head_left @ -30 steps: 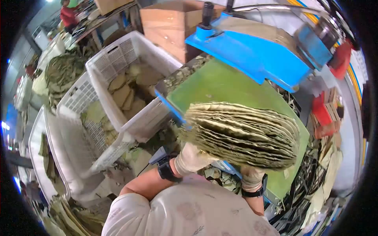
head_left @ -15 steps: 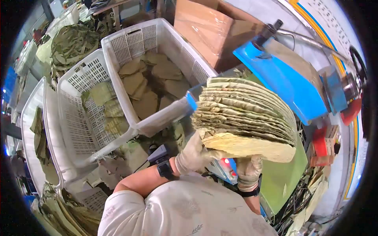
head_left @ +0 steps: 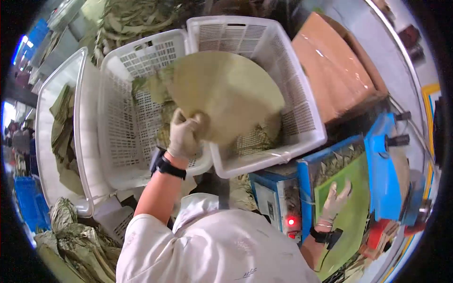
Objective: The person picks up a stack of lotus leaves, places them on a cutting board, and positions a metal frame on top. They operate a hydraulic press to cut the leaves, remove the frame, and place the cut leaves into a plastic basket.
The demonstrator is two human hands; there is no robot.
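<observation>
My gloved left hand (head_left: pixel 185 134) grips the near edge of a stack of dried leaves (head_left: pixel 226 92), over the two white crates. The stack shows its broad, smooth, greenish-tan face, with a rounded outline, and motion blurs it somewhat. Beneath it, the right-hand crate (head_left: pixel 295 78) is partly covered, so much of its contents is hidden. My gloved right hand (head_left: pixel 335 203) has its fingers spread over a green board (head_left: pixel 347 226) and holds nothing.
A left-hand crate (head_left: pixel 123 111) contains some leaf pieces. Farther left, a white bin (head_left: pixel 81 137) has folded leaves in it. A cardboard box (head_left: pixel 332 70) stands behind, at the right. Near the board are a blue machine part (head_left: pixel 380 170) and a control box with a red light (head_left: pixel 290 221).
The leaf stack has moved left from in front of me to above the crates, carried by my left hand. My right hand has let go and moved right, over the green board. My view has shifted.
</observation>
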